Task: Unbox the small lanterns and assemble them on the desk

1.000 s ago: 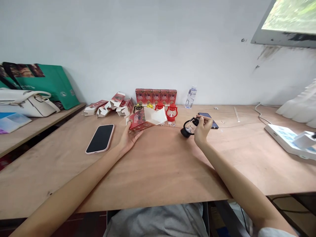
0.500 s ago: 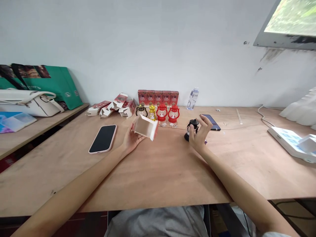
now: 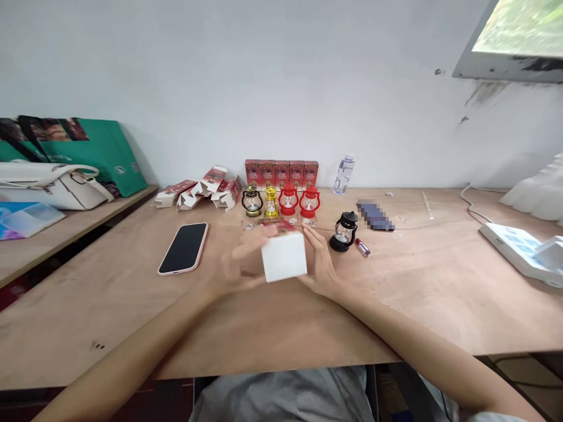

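Observation:
A small cardboard box (image 3: pixel 284 257), with a white end facing me and a red printed top, is held up between my two hands over the table. My left hand (image 3: pixel 241 261) is smeared by motion and grips the box's left side. On its right side, my right hand (image 3: pixel 323 266) has its fingers along the edge and the thumb low near the bottom corner. A black mini lantern (image 3: pixel 343 232) stands upright just beyond my right hand. Beside it lies a small red-and-clear cylinder (image 3: pixel 363 247), too small to name.
Behind the box stand a bronze lantern (image 3: pixel 252 201), a gold lantern (image 3: pixel 271 203) and two red lanterns (image 3: pixel 309 202). Several red boxes (image 3: pixel 282 174) line the wall. Opened boxes (image 3: pixel 211 181) lie left, above a phone (image 3: pixel 183 248). A bottle (image 3: pixel 343 174) stands right.
My right hand has left the black lantern and come to the box's right side. The box has moved right and nearer, turning its white end toward me.

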A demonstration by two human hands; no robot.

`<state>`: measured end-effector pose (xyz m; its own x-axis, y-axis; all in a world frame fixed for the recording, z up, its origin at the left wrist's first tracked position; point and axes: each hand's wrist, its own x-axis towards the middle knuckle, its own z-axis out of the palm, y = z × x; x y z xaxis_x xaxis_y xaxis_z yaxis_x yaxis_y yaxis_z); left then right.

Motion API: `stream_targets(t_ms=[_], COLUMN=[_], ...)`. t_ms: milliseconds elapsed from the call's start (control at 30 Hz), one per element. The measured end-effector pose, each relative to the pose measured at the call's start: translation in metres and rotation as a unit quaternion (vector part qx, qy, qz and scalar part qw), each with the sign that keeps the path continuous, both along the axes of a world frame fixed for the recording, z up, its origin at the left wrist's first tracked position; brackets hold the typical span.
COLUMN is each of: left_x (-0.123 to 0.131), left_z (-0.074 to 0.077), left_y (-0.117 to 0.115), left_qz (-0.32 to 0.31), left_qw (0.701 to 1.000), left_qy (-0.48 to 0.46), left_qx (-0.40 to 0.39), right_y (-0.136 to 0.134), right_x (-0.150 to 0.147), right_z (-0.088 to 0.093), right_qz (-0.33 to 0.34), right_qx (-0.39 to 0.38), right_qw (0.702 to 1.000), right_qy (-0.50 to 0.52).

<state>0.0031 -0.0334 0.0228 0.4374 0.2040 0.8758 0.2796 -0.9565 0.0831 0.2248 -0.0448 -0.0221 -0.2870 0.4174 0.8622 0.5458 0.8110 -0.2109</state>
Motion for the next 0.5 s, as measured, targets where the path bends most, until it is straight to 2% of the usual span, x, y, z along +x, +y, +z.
stream_targets(t_ms=[100, 233, 367, 433, 500], left_x=[0.011, 0.019, 0.02, 0.023, 0.026], left_z=[-0.002, -0.007, -0.014, -0.018, -0.021], left_y=[-0.007, -0.008, -0.014, -0.02, -0.025], left_qz=[-0.051, -0.005, 0.093, 0.12, 0.132], left_qw=[0.986, 0.974, 0.97, 0.973, 0.981], left_qy=[0.078, 0.088, 0.044, 0.035, 0.034], left_qx=[0.139, 0.209, 0.221, 0.195, 0.14], right_y=[0.0, -0.001, 0.002, 0.006, 0.011], right_x=[0.001, -0.001, 0.003, 0.006, 0.009], right_z=[0.0, 0.002, 0.002, 0.002, 0.0], right_qz=[0.021, 0.034, -0.052, -0.095, -0.108], right_qx=[0.004, 0.012, 0.074, 0.121, 0.153], right_qw=[1.0, 0.999, 0.994, 0.985, 0.979], right_qy=[0.003, 0.005, 0.06, 0.083, 0.086])
